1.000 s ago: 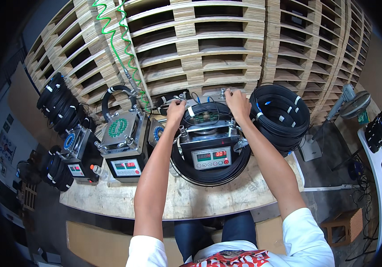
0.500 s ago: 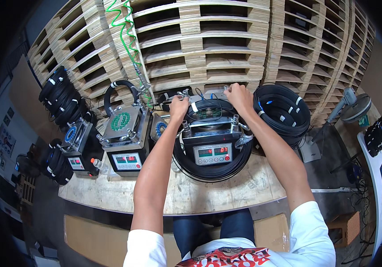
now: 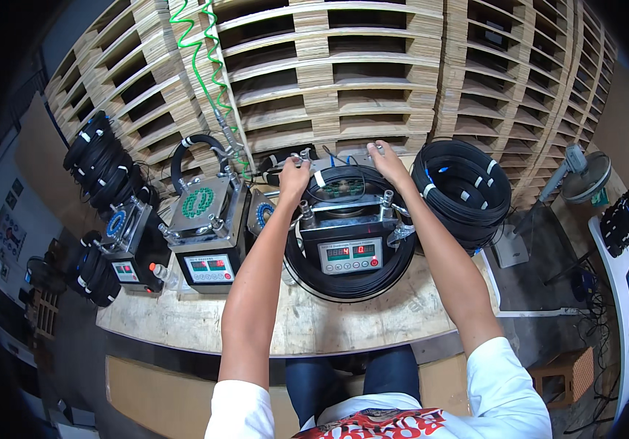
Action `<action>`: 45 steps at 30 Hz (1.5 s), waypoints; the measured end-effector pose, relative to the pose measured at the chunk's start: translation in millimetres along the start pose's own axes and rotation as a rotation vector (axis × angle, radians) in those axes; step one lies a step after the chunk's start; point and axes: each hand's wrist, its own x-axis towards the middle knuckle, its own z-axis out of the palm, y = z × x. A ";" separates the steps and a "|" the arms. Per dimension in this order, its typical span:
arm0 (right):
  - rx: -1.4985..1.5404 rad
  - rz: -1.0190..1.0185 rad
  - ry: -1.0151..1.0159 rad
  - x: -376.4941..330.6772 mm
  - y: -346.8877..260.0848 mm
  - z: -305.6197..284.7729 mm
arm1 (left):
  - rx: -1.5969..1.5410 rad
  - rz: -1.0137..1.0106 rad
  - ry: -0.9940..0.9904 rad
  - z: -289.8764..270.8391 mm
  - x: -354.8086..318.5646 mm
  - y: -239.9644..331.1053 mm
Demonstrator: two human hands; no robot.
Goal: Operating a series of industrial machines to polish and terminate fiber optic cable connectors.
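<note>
A black bench-top polishing machine (image 3: 314, 235) with a metal top and a lit digital panel stands on the table before me. My left hand (image 3: 295, 178) is closed round a metal clamp knob (image 3: 298, 158) at its far left corner. At the far right corner, my right hand (image 3: 390, 164) pinches a matching clamp knob (image 3: 379, 148), partly hidden by the fingers. Between both hands a small loop of black cable (image 3: 347, 175) with a white tag lies over the machine's top. A larger coil of black cable (image 3: 354, 287) surrounds the machine's base.
Two similar machines stand to the left, one with a ring of green fittings (image 3: 198, 203), one with a blue ring (image 3: 116, 222). A tall stack of black cable coils (image 3: 464, 183) sits at the right. Wooden pallets (image 3: 329, 66) rise behind; a green spiral hose (image 3: 208, 80) hangs there.
My right hand has shifted slightly left and its fingers have changed position at the far right corner. My left hand stays at its knob. The red digits on the panel differ.
</note>
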 end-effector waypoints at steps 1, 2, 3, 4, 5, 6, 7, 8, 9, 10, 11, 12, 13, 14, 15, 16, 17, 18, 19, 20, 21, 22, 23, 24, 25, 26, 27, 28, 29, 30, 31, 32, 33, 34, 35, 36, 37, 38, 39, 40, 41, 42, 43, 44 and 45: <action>-0.002 0.000 0.003 0.8 -0.3 -2.9 | -0.006 0.013 0.001 2.0 2.2 -1.7; 0.002 0.011 -0.010 2.0 -0.7 -5.9 | -0.010 0.027 0.004 5.4 4.1 -3.0; 0.006 0.026 -0.029 0.5 -2.1 -6.8 | -0.009 0.023 0.001 5.7 3.6 -2.0; 0.005 0.030 -0.031 -1.4 -3.2 -7.4 | -0.024 -0.004 -0.025 5.7 3.7 -0.9; -0.008 0.043 -0.029 -3.1 -4.4 -7.8 | -0.039 -0.031 -0.051 6.1 3.4 -0.1; -0.019 0.053 -0.026 -4.8 -7.5 -7.2 | -0.123 -0.039 -0.059 5.9 3.6 -2.2; -0.017 0.055 -0.029 -6.3 -10.7 -6.0 | -0.120 -0.042 -0.059 5.0 5.0 -3.9; -0.079 0.062 0.003 -7.5 -14.2 -4.3 | -0.107 -0.049 -0.054 4.0 6.6 -5.8; -0.147 0.072 0.042 -6.4 -10.6 -6.3 | -0.098 -0.053 -0.056 6.8 7.1 -4.2; -0.149 0.077 0.044 -5.1 -7.2 -8.6 | -0.104 -0.060 -0.042 9.7 7.2 -2.9; -0.140 0.031 0.050 -3.5 -3.9 -11.2 | -0.104 -0.061 -0.048 11.9 7.9 -1.5; -0.127 -0.018 0.050 -4.7 -5.6 -9.2 | -0.085 -0.077 -0.060 10.3 9.4 -3.1; -0.125 -0.015 0.046 -7.2 -6.8 -7.1 | -0.066 -0.094 -0.072 8.5 10.5 -5.1; -0.081 -0.039 0.036 -10.1 -7.7 -5.5 | -0.063 -0.090 -0.077 6.0 10.8 -8.2; -0.040 -0.065 0.032 -10.5 -6.8 -7.9 | -0.064 -0.088 -0.078 8.1 12.9 -10.2; -0.041 -0.065 0.034 -7.0 -1.3 -7.4 | -0.051 -0.053 -0.051 10.4 14.8 -12.3; -0.032 -0.087 0.058 -4.0 2.1 -6.7 | -0.039 -0.017 -0.023 12.9 17.0 -14.0; -0.025 -0.104 0.081 -3.7 5.0 -6.0 | -0.040 -0.020 -0.028 15.4 16.4 -14.8; -0.028 -0.099 0.081 -3.3 8.2 -6.9 | -0.046 0.009 -0.026 18.3 15.8 -15.1; -0.038 -0.116 0.118 -2.9 11.5 -8.8 | -0.054 0.039 -0.026 21.6 15.4 -14.9; -0.038 -0.138 0.149 -3.8 7.5 -6.3 | -0.049 0.037 -0.021 19.8 19.4 -20.4; -0.033 -0.139 0.145 -4.7 3.4 -4.4 | -0.074 0.047 -0.052 17.9 24.1 -24.9; -0.052 -0.126 0.148 -5.6 -1.0 -3.0 | -0.099 0.058 -0.084 16.3 27.6 -29.5; -0.077 -0.108 0.151 -7.9 -4.9 -3.0 | -0.136 0.046 -0.111 15.8 25.6 -30.0; -0.077 -0.104 0.148 -10.4 -8.6 -4.7 | -0.135 0.042 -0.113 16.0 24.0 -29.5; -0.091 -0.018 0.106 -12.8 -12.4 -7.3 | -0.146 0.032 -0.123 15.6 22.7 -28.9; -0.105 0.066 0.067 -13.8 -14.6 -10.1 | -0.158 0.026 -0.133 15.3 21.8 -26.0; -0.105 0.066 0.067 -15.2 -17.1 -10.1 | -0.157 0.026 -0.133 15.2 20.3 -23.6; -0.123 0.088 0.079 -16.5 -19.6 -9.3 | -0.137 -0.003 -0.112 14.8 18.8 -21.6; -0.145 0.111 0.095 -16.1 -17.5 -10.1 | -0.119 -0.030 -0.095 15.4 17.5 -18.5; -0.146 0.112 0.096 -15.2 -15.5 -10.5 | -0.119 -0.030 -0.096 14.3 16.9 -16.3; -0.126 0.076 0.089 -14.0 -13.7 -10.3 | -0.139 -0.056 -0.138 12.5 16.8 -14.5; -0.107 0.039 0.084 -11.6 -10.0 -10.7 | -0.160 -0.082 -0.180 12.2 17.8 -13.7; -0.108 0.039 0.084 -9.7 -6.1 -10.7 | -0.161 -0.081 -0.181 12.4 18.5 -13.0; -0.086 0.021 0.067 -8.0 -2.3 -10.7 | -0.149 -0.081 -0.177 12.8 19.1 -12.0; -0.064 0.004 0.048 -7.1 -0.9 -10.1 | -0.137 -0.082 -0.174 13.2 19.2 -11.9; -0.065 0.005 0.049 -5.9 0.4 -10.4 | -0.138 -0.083 -0.175 14.1 18.3 -12.0; -0.068 0.025 0.043 -4.8 1.9 -11.4 | -0.100 -0.059 -0.140 15.6 16.8 -12.0; -0.067 0.043 0.034 -5.8 -0.5 -10.0 | -0.058 -0.037 -0.100 14.9 16.6 -15.2; -0.065 0.043 0.031 -6.8 -2.9 -8.6 | -0.057 -0.039 -0.098 13.4 17.6 -17.8; -0.053 0.041 0.033 -7.6 -5.4 -7.0 | -0.066 -0.030 -0.106 11.0 19.0 -20.6; -0.042 0.039 0.037 -8.0 -6.4 -6.7 | -0.077 -0.019 -0.116 10.9 20.1 -21.9; -0.043 0.040 0.038 -8.7 -7.3 -6.8 | -0.079 -0.018 -0.118 11.8 20.4 -23.1; -0.039 0.040 0.038 -9.4 -8.2 -6.9 | -0.111 -0.012 -0.117 12.6 20.4 -24.5; -0.036 0.041 0.039 -9.5 -8.2 -7.8 | -0.144 -0.006 -0.117 13.2 19.8 -23.9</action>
